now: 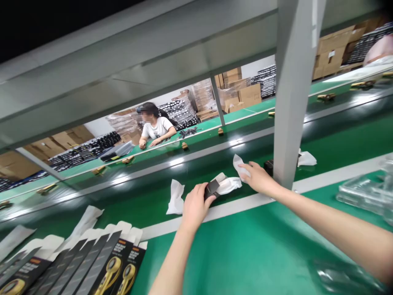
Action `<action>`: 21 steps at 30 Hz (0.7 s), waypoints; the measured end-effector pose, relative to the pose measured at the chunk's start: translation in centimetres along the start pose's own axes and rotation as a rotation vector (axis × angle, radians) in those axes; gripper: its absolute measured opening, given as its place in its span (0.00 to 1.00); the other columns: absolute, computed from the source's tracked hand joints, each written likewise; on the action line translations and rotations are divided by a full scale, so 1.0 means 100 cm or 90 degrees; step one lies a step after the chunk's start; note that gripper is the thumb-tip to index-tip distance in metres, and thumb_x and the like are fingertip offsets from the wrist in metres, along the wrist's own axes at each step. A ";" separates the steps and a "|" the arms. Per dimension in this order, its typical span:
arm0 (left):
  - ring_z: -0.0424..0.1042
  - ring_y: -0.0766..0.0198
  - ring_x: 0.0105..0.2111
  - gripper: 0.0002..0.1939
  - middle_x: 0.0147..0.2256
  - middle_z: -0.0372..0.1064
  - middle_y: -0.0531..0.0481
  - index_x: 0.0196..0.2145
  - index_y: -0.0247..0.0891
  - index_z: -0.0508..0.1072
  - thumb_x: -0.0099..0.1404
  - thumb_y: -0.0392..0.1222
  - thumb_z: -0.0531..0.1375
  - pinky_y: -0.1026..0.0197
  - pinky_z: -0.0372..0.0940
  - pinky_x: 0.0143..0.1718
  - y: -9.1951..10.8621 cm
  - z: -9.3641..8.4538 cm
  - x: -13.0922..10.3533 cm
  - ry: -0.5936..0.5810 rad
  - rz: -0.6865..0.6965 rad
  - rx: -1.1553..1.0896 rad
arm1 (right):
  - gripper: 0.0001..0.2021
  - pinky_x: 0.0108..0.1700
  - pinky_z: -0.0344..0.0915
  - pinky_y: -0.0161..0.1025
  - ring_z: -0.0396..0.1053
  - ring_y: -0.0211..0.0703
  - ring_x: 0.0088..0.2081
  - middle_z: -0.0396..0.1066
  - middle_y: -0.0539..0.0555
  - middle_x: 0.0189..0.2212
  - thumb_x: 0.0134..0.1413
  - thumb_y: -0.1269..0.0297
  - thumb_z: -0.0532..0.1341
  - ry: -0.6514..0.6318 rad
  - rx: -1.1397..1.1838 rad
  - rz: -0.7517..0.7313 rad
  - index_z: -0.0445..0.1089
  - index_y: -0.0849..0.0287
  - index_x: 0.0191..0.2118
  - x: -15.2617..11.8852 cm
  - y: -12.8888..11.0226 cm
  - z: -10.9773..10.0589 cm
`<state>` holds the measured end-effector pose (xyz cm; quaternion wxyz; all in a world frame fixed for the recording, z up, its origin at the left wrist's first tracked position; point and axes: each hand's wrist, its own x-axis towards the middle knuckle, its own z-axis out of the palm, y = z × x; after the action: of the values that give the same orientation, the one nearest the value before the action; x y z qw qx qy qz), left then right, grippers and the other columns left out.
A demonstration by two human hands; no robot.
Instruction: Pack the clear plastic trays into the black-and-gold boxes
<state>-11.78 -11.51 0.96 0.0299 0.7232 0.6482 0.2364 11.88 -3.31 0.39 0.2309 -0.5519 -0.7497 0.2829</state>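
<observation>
Fanned product boxes (pixel 92 266) sit at my counter's (pixel 245 246) near-left corner; my left hand (pixel 195 205) grips a dark box (pixel 212 189), my right hand (pixel 258 177) pinches what looks like white paper (pixel 238 164).

Both bare arms are stretching forward, the left hand (pixel 194 206) curling its grip closed, the right hand (pixel 259 177) pinching just beyond.

1. Flat printed cardboard packages (pixel 92 262) are fanned out on the green table (pixel 245 246), near-left corner.
2. Clear plastic blister trays (pixel 365 192) sit far right.
3. Behind the table runs the dark conveyor belt (pixel 147 196), with a white paper sheet (pixel 176 198) lying on it.
4. A grey metal post (pixel 288 102) stands right of centre.
</observation>
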 end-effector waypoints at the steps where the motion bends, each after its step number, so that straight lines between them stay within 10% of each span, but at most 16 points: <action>1: 0.67 0.50 0.47 0.20 0.49 0.67 0.42 0.51 0.41 0.67 0.62 0.45 0.59 0.47 0.59 0.51 -0.008 0.005 0.014 0.002 -0.010 -0.014 | 0.21 0.56 0.55 0.60 0.56 0.56 0.58 0.52 0.59 0.61 0.63 0.59 0.56 0.019 -0.036 0.007 0.57 0.55 0.59 0.011 0.003 0.010; 9: 0.45 0.49 0.64 0.21 0.59 0.57 0.42 0.50 0.39 0.67 0.59 0.39 0.61 0.42 0.35 0.63 0.018 0.032 0.032 0.032 -0.126 -0.255 | 0.12 0.41 0.68 0.45 0.69 0.43 0.39 0.69 0.54 0.41 0.63 0.61 0.56 0.030 -0.139 -0.031 0.66 0.61 0.47 0.008 0.013 0.007; 16: 0.74 0.56 0.39 0.27 0.40 0.72 0.38 0.44 0.32 0.69 0.65 0.60 0.48 0.54 0.69 0.40 0.123 0.015 -0.055 -0.192 -0.406 -0.815 | 0.13 0.32 0.64 0.36 0.68 0.41 0.32 0.69 0.53 0.36 0.63 0.65 0.50 -0.010 -0.133 -0.208 0.67 0.53 0.48 -0.133 -0.040 -0.011; 21: 0.73 0.60 0.33 0.09 0.31 0.69 0.51 0.37 0.36 0.69 0.60 0.43 0.60 0.52 0.68 0.39 0.152 0.007 -0.105 -0.077 -0.782 -1.114 | 0.14 0.24 0.62 0.36 0.68 0.43 0.25 0.70 0.50 0.28 0.50 0.75 0.55 -0.045 -0.188 -0.337 0.70 0.51 0.41 -0.242 -0.029 -0.006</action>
<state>2.00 -23.73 2.51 0.6842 0.0109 0.5037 0.5274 17.11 -27.03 1.97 0.1879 -0.3547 -0.9080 0.1198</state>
